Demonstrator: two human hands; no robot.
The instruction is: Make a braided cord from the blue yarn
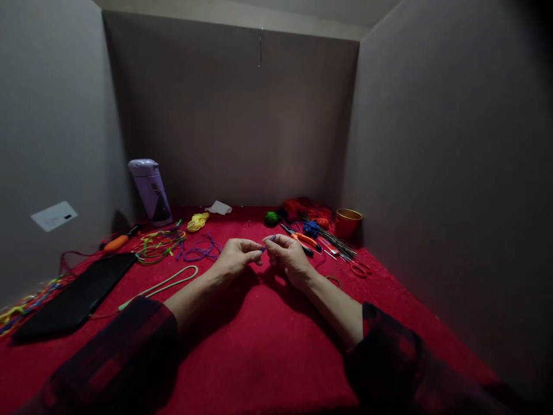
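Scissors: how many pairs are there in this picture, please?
1 visible: red-handled scissors on the red cloth, right of the right hand, in front of the red cup. Others may be hidden.

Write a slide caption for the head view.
Left hand and right hand pinch a blue-purple strand over red cloth, orange-handled pliers lying beyond the right.

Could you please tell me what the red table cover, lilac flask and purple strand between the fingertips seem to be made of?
Red table cover: matte fabric, perhaps felt, from its fuzzy, shineless surface.
Lilac flask: plastic or coated metal, smooth, with soft highlights on its lid.
Purple strand: probably textile cord, judging by its thinness; finish unclear.
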